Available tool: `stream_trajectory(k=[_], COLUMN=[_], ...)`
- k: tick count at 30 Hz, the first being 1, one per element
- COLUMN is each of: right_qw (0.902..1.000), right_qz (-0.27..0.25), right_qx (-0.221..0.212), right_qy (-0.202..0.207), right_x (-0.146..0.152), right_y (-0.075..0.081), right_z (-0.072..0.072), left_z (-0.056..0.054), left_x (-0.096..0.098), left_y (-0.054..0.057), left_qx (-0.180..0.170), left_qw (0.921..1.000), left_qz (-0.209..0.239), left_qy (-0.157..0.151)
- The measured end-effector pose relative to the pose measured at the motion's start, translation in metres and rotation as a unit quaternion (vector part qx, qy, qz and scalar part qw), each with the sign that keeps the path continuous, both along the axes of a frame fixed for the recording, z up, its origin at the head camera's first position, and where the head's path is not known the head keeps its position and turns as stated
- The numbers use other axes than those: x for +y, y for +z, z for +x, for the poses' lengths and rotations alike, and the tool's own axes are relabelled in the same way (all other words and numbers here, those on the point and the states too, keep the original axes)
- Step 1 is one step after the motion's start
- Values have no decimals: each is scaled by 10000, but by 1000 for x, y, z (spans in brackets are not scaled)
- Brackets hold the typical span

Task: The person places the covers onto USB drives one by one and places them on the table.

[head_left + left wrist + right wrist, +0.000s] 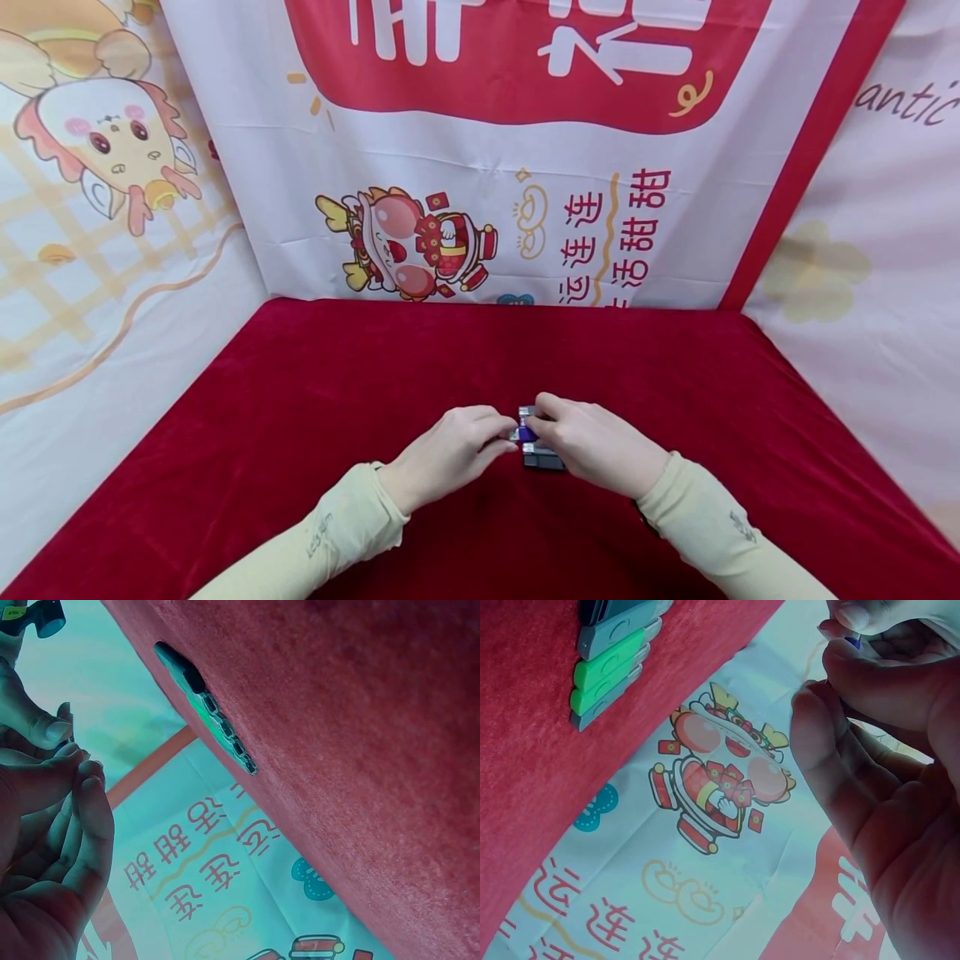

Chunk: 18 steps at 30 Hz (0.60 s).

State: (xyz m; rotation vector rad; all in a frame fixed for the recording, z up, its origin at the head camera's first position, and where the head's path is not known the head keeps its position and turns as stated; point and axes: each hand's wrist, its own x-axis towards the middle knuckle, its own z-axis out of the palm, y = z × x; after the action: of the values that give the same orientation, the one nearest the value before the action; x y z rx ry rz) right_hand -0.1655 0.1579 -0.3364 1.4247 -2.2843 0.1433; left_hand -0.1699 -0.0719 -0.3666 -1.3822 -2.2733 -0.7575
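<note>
Both hands meet above the middle of the red cloth. My left hand (pixel 457 446) pinches the silvery end of a small purple piece (pixel 527 434) between thumb and fingertips. From the other side, my right hand (pixel 588 433) holds its purple body. Fingers cover most of it, so its exact kind cannot be told; only a bit of purple (pixel 853 643) shows in the right wrist view. Beneath the hands lies a row of small flat sticks with metal ends, among them a grey one (pixel 546 461) and, in the right wrist view, a green one (pixel 611 660).
A red velvet cloth (pixel 360 358) covers the table. Printed white hangings stand behind it (pixel 465 142) and at both sides. In the left wrist view, a dark device (pixel 46 619) sits on the right wrist.
</note>
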Motion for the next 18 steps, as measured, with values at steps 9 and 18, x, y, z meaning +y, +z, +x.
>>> stream_trajectory(k=[9,18], right_qw=[9999,9971], right_qz=[128,-20], right_qx=[-38,-758], right_qy=[60,-116], right_x=[-3,0], right_y=[2,4], right_z=[2,2], left_z=[1,1], left_x=[-1,1], left_y=[2,5], left_qx=[117,-134], left_qw=[9999,9997], left_qz=[-74,-212], left_qy=[23,-22])
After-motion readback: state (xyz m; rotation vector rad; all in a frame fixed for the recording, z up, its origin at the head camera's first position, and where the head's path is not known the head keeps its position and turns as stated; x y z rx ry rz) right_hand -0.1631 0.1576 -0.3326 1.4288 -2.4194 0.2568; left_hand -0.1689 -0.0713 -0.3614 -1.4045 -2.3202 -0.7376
